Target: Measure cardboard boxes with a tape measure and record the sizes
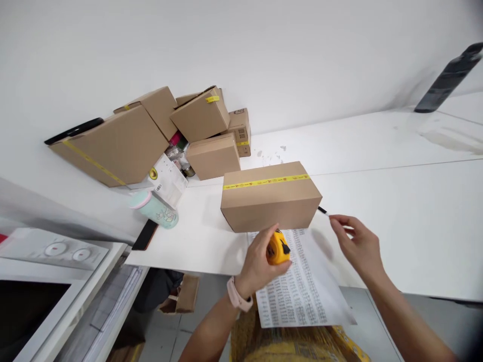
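My left hand (260, 261) is closed round a yellow tape measure (278, 249), just in front of a cardboard box (269, 198) sealed with yellow tape. My right hand (356, 244) hovers to the right of the box with its fingers pinched on a thin black pen (323, 211) near the box's right corner. A printed sheet full of small rows of text (298, 286) lies on the white table (396, 201) under both hands and hangs over the table's front edge.
A pile of several cardboard boxes (151, 130) leans against the wall at the back left, with a mint-green bottle (154, 208) and a dark phone (144, 235) in front. A white appliance (56, 251) stands at the lower left. A dark object (449, 78) leans at the far right.
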A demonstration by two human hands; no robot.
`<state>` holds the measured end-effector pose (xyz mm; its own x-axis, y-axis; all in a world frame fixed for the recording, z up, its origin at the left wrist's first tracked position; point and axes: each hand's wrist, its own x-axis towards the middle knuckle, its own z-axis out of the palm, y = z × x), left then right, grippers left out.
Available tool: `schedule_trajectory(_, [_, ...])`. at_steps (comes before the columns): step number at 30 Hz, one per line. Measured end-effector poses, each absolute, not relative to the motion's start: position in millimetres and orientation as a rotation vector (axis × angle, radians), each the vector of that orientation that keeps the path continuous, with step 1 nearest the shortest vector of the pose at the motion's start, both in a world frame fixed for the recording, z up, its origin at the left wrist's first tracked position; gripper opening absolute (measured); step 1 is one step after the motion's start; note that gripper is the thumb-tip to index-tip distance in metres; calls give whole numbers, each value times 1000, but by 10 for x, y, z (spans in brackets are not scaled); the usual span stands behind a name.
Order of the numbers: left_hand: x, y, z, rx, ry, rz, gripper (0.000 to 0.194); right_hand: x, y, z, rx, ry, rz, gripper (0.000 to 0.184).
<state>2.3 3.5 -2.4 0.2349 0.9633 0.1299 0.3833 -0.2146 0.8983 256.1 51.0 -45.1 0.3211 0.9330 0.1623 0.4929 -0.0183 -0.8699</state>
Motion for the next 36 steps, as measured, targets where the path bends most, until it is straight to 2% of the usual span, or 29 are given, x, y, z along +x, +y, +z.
schedule_trajectory(3, [-42, 275, -202, 1918, 1337, 804, 66, 2789, 834, -737, -1877, -1422, 479, 38])
schedule_trajectory(6, [-32, 465, -357, 2099, 1445, 657, 61, 2833, 1037, -867, -2045, -1604, 383, 45])
schedule_trajectory(10, [3, 668, -479, 2295, 1569, 495, 60, 2762, 1177, -863, -2154, -1760, 340, 34])
schedule_trajectory(14, [-3, 793, -557, 2327, 1614, 430, 57, 2792, 1185, -775, -2163, -1611, 520, 26])
schedule_trajectory(16, [-7, 816, -596, 2341, 1633, 406, 57, 2839, 1099, -686, -2004, -1387, 754, 28])
schedule_trajectory(20, [3, 830, -663, 2381, 1669, 369, 56, 2867, 785, -450, -1344, -942, 1345, 46])
schedule_trajectory(24, [23, 858, -681, 2434, 1684, 348, 52, 2743, 497, -335, -964, -544, 1661, 42])
schedule_trajectory(28, [53, 860, -672, 2474, 1704, 351, 51, 2552, 324, -403, -730, -389, 1773, 40])
schedule_trajectory(33, [148, 666, -671, 2666, 1698, 438, 55, 2369, 264, -519, -787, -464, 1752, 48])
schedule_trajectory(36, [246, 478, -690, 2719, 1531, 520, 49, 2300, 339, -610, -916, -668, 1605, 31])
